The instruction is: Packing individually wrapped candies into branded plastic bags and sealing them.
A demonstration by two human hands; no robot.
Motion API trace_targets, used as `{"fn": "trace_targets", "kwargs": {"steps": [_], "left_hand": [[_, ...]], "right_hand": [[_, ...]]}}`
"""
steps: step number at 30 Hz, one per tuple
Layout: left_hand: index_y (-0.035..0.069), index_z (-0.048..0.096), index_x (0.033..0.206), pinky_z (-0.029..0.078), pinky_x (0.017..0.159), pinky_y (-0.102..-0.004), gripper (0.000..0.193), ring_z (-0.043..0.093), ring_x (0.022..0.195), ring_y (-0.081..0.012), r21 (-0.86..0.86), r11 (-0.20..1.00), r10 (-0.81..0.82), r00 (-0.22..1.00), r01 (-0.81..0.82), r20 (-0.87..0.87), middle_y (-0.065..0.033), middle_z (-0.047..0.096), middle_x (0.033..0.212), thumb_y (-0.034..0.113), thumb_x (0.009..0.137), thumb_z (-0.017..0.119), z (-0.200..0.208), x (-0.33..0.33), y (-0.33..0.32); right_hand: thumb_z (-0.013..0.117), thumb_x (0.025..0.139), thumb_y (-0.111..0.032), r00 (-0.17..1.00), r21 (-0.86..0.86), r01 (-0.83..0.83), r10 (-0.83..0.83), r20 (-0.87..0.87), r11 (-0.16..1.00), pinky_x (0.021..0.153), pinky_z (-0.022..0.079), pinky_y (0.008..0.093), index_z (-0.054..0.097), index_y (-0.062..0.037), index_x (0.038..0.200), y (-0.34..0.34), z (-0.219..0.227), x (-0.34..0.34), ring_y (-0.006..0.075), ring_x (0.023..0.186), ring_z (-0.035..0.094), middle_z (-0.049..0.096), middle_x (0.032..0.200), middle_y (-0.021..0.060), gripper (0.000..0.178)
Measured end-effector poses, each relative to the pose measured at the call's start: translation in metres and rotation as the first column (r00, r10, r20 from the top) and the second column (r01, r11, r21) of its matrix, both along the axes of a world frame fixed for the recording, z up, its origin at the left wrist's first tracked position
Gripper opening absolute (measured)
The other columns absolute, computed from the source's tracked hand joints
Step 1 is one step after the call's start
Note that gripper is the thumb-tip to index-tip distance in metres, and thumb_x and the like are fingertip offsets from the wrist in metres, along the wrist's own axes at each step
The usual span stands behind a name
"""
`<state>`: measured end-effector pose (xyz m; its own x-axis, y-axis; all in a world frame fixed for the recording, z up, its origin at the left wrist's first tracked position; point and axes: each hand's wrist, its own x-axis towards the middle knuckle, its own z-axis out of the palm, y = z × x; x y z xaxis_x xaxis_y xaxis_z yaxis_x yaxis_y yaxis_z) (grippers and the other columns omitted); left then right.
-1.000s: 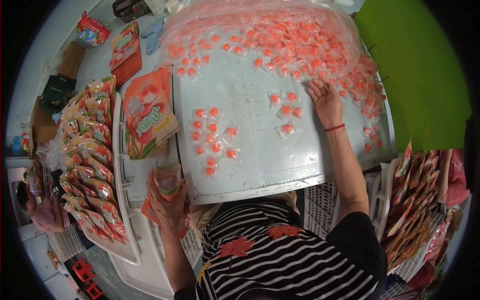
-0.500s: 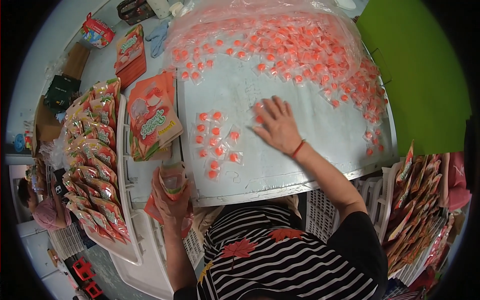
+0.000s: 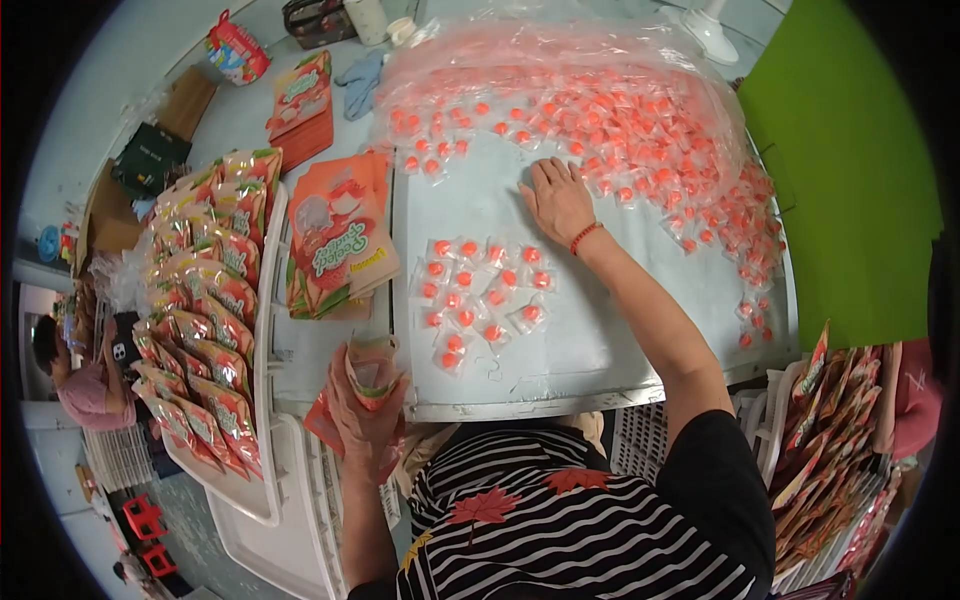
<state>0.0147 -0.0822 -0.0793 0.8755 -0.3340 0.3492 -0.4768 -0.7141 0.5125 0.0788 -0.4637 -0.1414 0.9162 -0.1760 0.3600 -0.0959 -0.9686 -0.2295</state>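
My left hand (image 3: 362, 425) is wrapped round a red and green pouch (image 3: 373, 372), its mouth open and facing up, just off the table's near edge. On the table, my right hand (image 3: 562, 207) lies palm down with fingers stretched toward the big pile of red candies in clear wrappers (image 3: 640, 150). Anything under its fingertips is hidden. Between the hands sits a loose group of the same wrapped candies (image 3: 465, 279). Beyond my left hand lies a stack of flat pouches (image 3: 343, 235).
A white rack of filled pouches (image 3: 215, 330) stands at the left, with another basket of pouches (image 3: 830, 440) at the right. A clear plastic sheet (image 3: 560, 50) covers the pile's far side. A green panel (image 3: 850, 180) borders the table. A person in pink (image 3: 95, 390) is far left.
My right hand has moved away from me toward the pile. The group of candies between my hands has grown. My left hand still holds the pouch; the whole view has shifted slightly.
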Motion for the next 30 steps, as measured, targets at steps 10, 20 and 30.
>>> {"fn": "trace_targets", "kwargs": {"steps": [10,20,30], "left_hand": [[0.002,0.039,0.133,0.045,0.092,-0.0428,0.086,0.053,0.11,-0.0371,-0.034,0.999,0.008,1.0,-0.009,-0.025,-0.0185,0.052,0.122,0.013,0.061,0.084,-0.005,0.004,0.007],[0.003,0.041,0.131,0.036,0.098,-0.0455,0.086,0.047,0.116,-0.0344,-0.022,0.974,-0.218,0.956,0.226,0.194,-0.0148,0.049,0.126,0.023,0.059,0.085,-0.011,0.018,-0.03],[0.003,0.042,0.131,0.034,0.099,-0.0445,0.085,0.045,0.117,-0.0323,0.008,0.972,-0.236,0.965,0.237,0.116,-0.0153,0.048,0.126,0.026,0.061,0.084,-0.007,0.027,-0.055]], "right_hand": [[0.061,0.082,-0.047,0.965,0.18,-0.252,0.26,-0.023,0.951,0.104,0.026,0.0563,0.045,-0.0097,0.135,0.084,0.009,-0.091,0.0449,0.129,0.031,0.037,0.138,0.025,0.067],[0.069,0.074,-0.016,0.945,0.089,-0.301,0.284,0.162,0.95,0.092,0.037,0.0462,0.061,-0.0074,0.098,0.108,-0.001,-0.09,0.0353,0.11,0.048,0.055,0.111,0.0119,0.027],[0.055,0.094,-0.012,0.961,0.968,-0.249,-0.117,0.252,0.039,0.058,0.042,0.0243,0.057,-0.0043,0.091,0.125,0.051,-0.057,0.005,0.065,0.048,0.052,0.073,-0.0049,0.009]]}}
